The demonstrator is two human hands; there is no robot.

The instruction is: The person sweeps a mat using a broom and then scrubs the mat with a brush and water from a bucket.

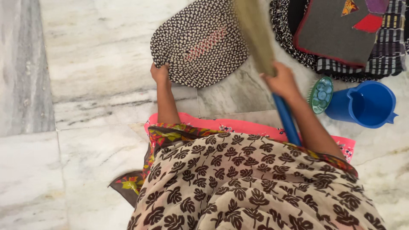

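My left hand [160,73] grips the near left edge of an oval black-and-white patterned mat [200,40] with a pink stitched centre, lying on the marble floor [98,64]. My right hand [281,81] is closed around a broom [255,34]; its blue handle [286,119] runs down toward my body, and its pale bristles, blurred, reach up over the mat's right side. My patterned brown-and-cream clothing fills the lower frame.
A blue plastic jug [366,104] stands at the right, with a green round scrubbing brush [321,94] against it. Further mats lie at the top right: a grey one with a red border [336,32] on a black-and-white checked one [383,59].
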